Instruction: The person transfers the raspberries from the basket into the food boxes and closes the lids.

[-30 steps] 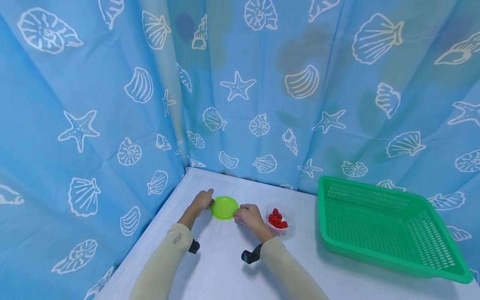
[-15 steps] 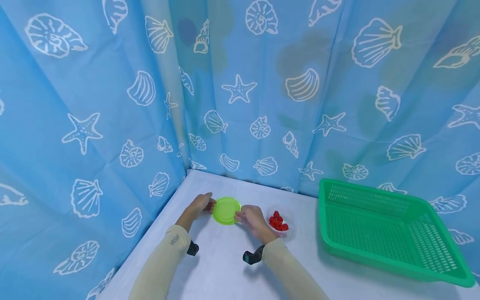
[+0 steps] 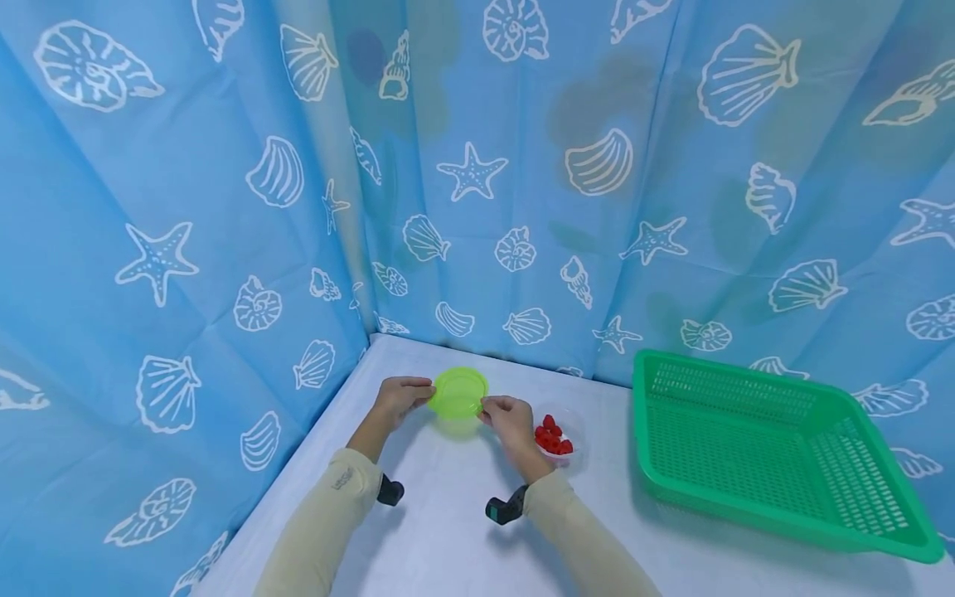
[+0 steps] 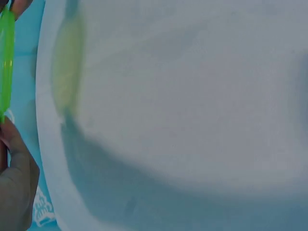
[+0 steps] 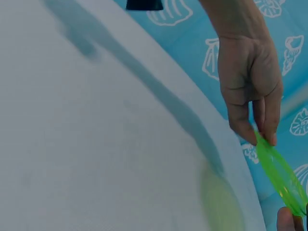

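A round, translucent lime-green lid [image 3: 459, 393] is held above the white table, its tinted shadow falling on the cloth below. My left hand [image 3: 398, 400] pinches its left edge between thumb and fingers. On the opposite edge, my right hand [image 3: 511, 420] pinches the rim. In the right wrist view the lid [image 5: 281, 178] appears nearly edge-on, stretched between both hands' fingertips. Just right of my right hand stands a clear round container [image 3: 577, 448] with several red raspberry-like pieces [image 3: 548, 433] inside. My right hand and wrist partly cover that container's left side.
A large green perforated basket [image 3: 746, 431] sits on the right of the white table [image 3: 440, 531]. Blue curtains [image 3: 477, 274] with white shell prints rise along the table's left and back edges.
The lid first shifted slightly right and toward me, then rose off the table and tilted up. Both hands rose with it, now pinching opposite edges. The container and basket stayed put.
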Tool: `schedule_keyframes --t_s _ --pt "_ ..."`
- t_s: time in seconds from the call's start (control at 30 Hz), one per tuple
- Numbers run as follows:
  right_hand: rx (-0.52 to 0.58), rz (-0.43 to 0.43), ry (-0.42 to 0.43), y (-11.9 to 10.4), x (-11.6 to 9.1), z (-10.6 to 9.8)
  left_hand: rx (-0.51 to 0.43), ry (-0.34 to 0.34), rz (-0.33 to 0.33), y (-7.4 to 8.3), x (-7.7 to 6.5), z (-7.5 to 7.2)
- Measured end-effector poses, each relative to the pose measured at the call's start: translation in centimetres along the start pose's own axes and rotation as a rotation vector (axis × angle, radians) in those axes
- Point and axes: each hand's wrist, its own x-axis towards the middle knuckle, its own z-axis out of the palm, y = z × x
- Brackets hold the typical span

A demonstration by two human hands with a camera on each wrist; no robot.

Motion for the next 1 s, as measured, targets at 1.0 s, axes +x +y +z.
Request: schedule_keyframes --t_s 1.0 --pt "-0.154 -0.203 0.323 -2.0 -3.8 -11.1 -0.1 -0.384 0.085 0.5 -3.2 9.5"
